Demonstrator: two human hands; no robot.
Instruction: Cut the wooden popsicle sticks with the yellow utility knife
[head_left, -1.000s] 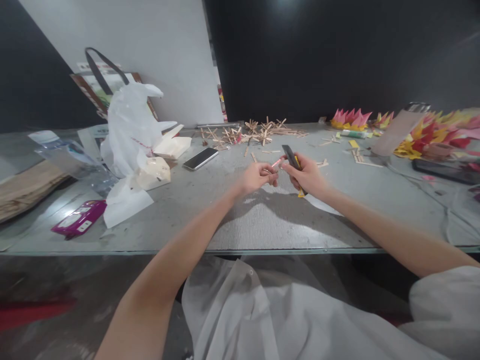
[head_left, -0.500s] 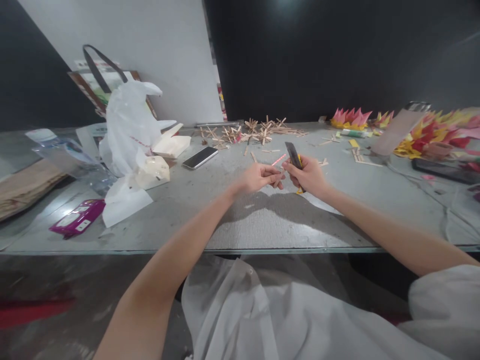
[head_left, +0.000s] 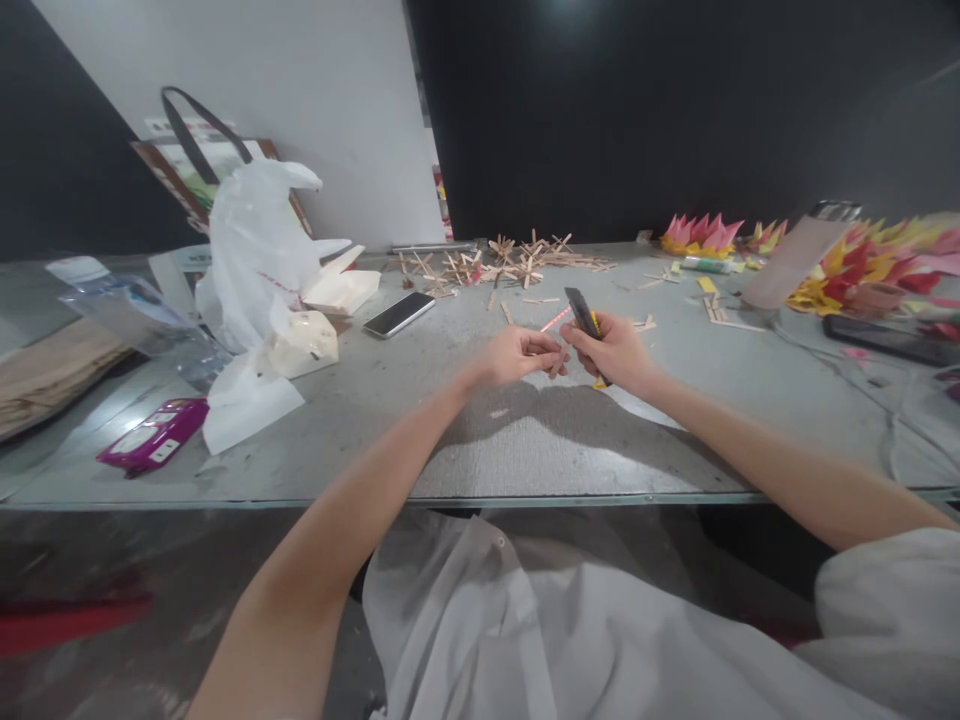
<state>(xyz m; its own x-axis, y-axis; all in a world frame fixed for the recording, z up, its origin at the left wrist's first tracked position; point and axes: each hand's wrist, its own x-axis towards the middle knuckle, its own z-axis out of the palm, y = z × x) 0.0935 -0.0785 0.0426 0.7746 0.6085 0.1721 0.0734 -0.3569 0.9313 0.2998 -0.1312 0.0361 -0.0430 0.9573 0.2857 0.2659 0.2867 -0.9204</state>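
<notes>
My left hand is closed, its fingertips pinching a short, flat wooden stick. Close beside it, my right hand is wrapped round a black and yellow utility knife, which points up and away from me. The tips of my right thumb and finger come right up to the stick; whether they touch it I cannot tell. Just beyond the hands a pink and white patterned strip lies on the table. Under my right hand is a white sheet of paper, partly hidden.
Loose wooden sticks are heaped at the back. On the left are a phone, a white plastic bag and a purple packet. To the right stand a bottle and folded paper flowers. A cable crosses the right side.
The wooden stick now shows plainly at my left fingertips, tilted. My right hand and the knife have shifted slightly to the left.
</notes>
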